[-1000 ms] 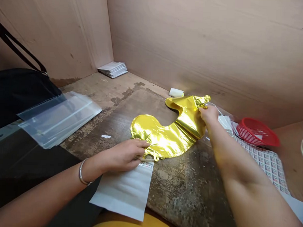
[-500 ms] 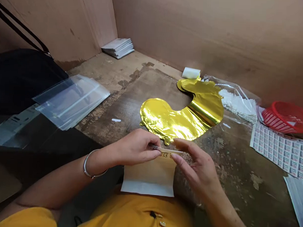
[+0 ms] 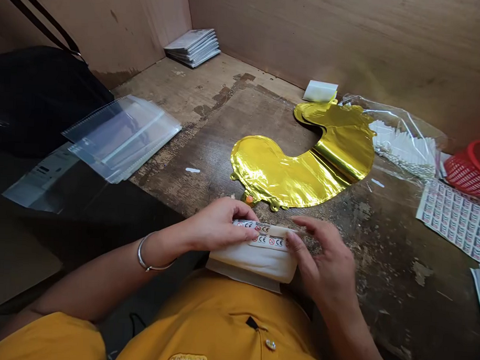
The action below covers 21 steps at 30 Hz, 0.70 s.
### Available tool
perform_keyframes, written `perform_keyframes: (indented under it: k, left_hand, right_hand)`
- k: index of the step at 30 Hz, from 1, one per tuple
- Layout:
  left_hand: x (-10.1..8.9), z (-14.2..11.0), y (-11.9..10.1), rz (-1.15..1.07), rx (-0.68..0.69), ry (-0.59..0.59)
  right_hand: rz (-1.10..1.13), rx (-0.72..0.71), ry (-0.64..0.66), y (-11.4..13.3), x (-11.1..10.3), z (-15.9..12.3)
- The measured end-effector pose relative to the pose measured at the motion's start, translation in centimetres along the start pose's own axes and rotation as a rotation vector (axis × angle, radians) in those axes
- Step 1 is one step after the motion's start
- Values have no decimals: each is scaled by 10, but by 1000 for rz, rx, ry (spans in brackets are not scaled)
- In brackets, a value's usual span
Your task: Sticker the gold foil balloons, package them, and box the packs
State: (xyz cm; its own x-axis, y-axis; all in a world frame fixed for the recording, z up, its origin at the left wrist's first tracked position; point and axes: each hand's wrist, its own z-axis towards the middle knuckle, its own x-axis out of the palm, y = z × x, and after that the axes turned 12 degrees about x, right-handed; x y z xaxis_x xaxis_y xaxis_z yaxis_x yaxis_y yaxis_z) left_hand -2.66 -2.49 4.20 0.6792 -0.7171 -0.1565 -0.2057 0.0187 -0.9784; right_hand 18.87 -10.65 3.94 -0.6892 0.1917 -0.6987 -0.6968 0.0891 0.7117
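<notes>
A flat white bag [image 3: 256,256] with a printed label strip along its top sits at the table's near edge, against my yellow shirt. My left hand [image 3: 217,224], with a bangle on the wrist, pinches the bag's top left corner. My right hand [image 3: 324,259] grips the top right end, fingers curled on the label strip. The bag's mouth looks spread open between the two hands. Just beyond them lies a deflated gold foil balloon [image 3: 303,161], curved like a crescent, untouched by either hand.
A stack of clear plastic sleeves [image 3: 121,136] lies at the left beside a black bag [image 3: 38,99]. Sheets of small stickers [image 3: 455,219] and a red basket [image 3: 471,167] are at the right. White packets [image 3: 194,46] sit in the far corner. A clear bag of white pieces [image 3: 402,141] lies behind the balloon.
My right hand let go of the gold balloon's far end and came back to the white bag. Both hands now hold the bag's top edge, lifted and pulled open.
</notes>
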Motion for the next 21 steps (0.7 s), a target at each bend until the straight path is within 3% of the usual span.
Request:
perform_keyframes:
  k: [2, 5, 11, 16, 21]
  left_hand:
    - [5, -1, 0, -5, 17, -4]
    - [9, -3, 0, -21, 42, -12]
    - [9, -5, 1, -58, 18, -35]
    - [9, -5, 1, -133, -19, -41]
    - [10, -5, 3, -189, -66, -44]
  right_hand:
    - [-123, -223, -129, 8, 1, 0]
    - [-191, -395, -92, 20, 5, 4]
    - [-196, -437, -134, 24, 16, 6]
    - [-215, -558, -253, 16, 20, 1]
    - [-290, -673, -261, 6, 23, 0]
